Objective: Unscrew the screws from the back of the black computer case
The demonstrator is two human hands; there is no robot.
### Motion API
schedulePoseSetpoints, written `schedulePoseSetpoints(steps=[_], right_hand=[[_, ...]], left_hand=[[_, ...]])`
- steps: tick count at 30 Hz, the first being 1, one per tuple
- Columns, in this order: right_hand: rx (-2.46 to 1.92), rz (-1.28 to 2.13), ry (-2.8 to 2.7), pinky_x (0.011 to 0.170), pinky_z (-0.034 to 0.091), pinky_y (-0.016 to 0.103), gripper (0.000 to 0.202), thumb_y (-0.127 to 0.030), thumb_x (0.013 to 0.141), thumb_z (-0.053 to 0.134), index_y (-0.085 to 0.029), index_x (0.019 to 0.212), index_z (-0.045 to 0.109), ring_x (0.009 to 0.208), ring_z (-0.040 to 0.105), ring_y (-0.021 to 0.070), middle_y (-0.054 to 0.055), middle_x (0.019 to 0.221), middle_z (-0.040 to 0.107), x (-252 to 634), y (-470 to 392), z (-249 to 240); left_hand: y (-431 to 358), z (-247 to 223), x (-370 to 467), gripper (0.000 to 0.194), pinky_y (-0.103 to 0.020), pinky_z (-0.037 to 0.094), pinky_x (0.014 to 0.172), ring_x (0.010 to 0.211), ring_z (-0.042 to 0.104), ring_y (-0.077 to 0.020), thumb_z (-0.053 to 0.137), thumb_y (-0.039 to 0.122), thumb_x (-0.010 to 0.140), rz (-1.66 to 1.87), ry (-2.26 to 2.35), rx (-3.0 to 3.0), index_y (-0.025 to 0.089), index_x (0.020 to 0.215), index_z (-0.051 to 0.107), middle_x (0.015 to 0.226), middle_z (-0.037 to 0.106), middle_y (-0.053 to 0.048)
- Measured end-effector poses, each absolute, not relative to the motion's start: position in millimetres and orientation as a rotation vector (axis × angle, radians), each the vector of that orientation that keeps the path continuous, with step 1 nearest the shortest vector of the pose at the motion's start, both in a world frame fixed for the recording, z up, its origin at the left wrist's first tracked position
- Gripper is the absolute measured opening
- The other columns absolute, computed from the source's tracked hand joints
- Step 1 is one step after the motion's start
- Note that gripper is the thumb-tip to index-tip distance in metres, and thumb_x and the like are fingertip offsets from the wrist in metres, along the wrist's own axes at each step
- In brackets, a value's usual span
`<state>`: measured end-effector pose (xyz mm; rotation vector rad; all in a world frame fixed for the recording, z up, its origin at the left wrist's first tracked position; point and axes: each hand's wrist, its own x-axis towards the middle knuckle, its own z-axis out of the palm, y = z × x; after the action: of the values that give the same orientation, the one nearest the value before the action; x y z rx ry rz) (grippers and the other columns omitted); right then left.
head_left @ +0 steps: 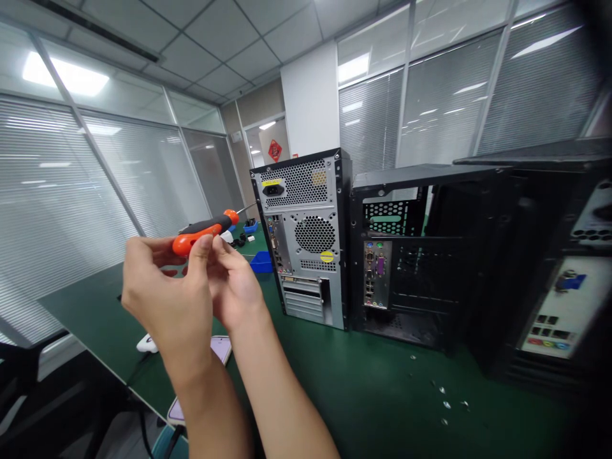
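An orange and black screwdriver (205, 231) is held up at the left, its thin metal shaft pointing right toward the upper left edge of a computer case (310, 236). Whether the tip touches the case, I cannot tell. Wrapped round the handle is my left hand (167, 287), thumb on its orange underside. My right hand (236, 280) is closed at the handle's lower side, fingertips against it beside the left thumb. The case stands upright with its back panel facing me, showing a round fan grille and a power socket.
Two more black cases (406, 268) (568, 274) stand at the right. Several loose screws (446, 405) lie on the green table (329, 389). Behind my hands are a blue tray (261, 262) and small parts; phones (220, 349) and a white object (147, 344) lie near the left edge.
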<state>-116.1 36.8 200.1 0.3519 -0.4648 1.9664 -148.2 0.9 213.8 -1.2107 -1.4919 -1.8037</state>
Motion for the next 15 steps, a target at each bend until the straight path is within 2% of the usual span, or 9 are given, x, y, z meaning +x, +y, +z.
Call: schedulePoseSetpoints(steps=[5,15], right_hand=[[0.351,1.947,-0.533,0.068,0.049,0.023,0.003,-0.020,0.079,0.062,-0.018,0.077,0.061,0.065,0.058,0.0096,-0.002,0.073,0.065,-116.4,39.4,197.9],[0.335,2.000,-0.473,0.063,0.045,0.021,0.006,-0.017,0.078,0.056,-0.017,0.077,0.062,0.061,0.052,0.0080,-0.003,0.071,0.062,-110.4,36.9,201.2]], left_hand=[[0.6,213.7,-148.9,0.027,-0.032,0.045,0.060,0.067,0.057,-0.0165,0.070,0.040,0.068,-1.828,-1.433,-1.215,0.021,0.080,0.055,0.078,0.059,0.000],[0.4,212.4,-154.9,0.026,-0.031,0.046,0.063,0.074,0.061,-0.0176,0.072,0.031,0.066,-1.827,-1.362,-1.256,0.019,0.085,0.062,0.082,0.063,-0.002]])
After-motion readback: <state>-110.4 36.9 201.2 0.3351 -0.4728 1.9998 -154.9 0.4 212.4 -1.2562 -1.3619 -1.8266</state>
